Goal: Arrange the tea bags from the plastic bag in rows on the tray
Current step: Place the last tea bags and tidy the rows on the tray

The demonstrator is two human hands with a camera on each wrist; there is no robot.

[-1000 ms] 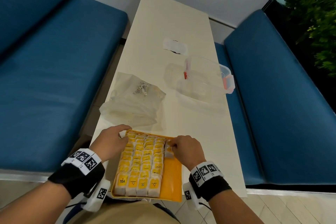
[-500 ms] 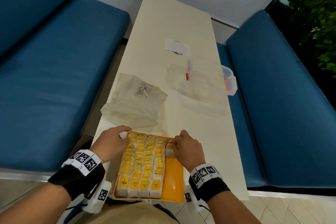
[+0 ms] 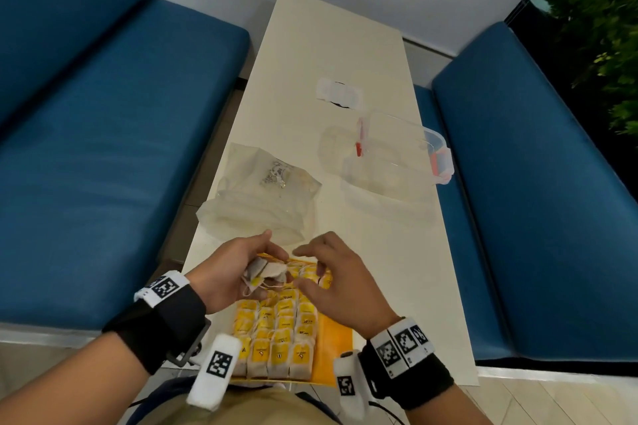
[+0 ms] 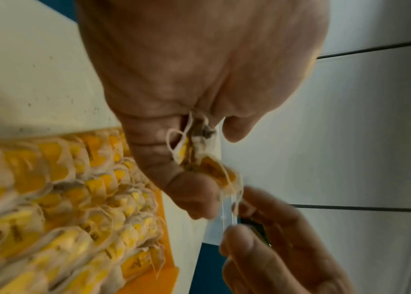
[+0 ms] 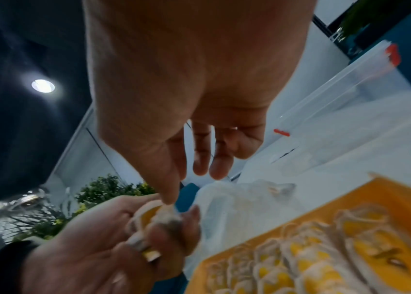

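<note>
Several tea bags point(image 3: 264, 271) sit bunched in the left hand point(image 3: 231, 272), fingers curled round the clump above the far end of the orange tray point(image 3: 336, 338), and the right hand point(image 3: 331, 281) hovers right beside it, fingers loosely spread, thumb and forefinger reaching in at the strings, holding nothing that I can make out. From the left wrist view the strings point(image 4: 232, 187) trail loose out of the clump toward the right fingertips point(image 4: 247, 206), and that's the trouble spot: judging by the tangle, pulling one bag could drag a second out with it, or snag a tag and drop the lot onto the neat rows of tea bags point(image 3: 276, 338) below. Those rows fill most of the tray, packed edge to edge, with a bare orange strip down the right side, so a falling bag or a brushing knuckle could knock the lined-up ones askew. The paper looks thin too; a hard tug on a caught string might tear it. Plastic bag point(image 3: 262, 193) lies crumpled on the worktop point(image 3: 331, 45) just beyond the tray, looking nearly empty. A clear lidded container point(image 3: 390, 159) sits further out to the right, well apart from the action.
</note>
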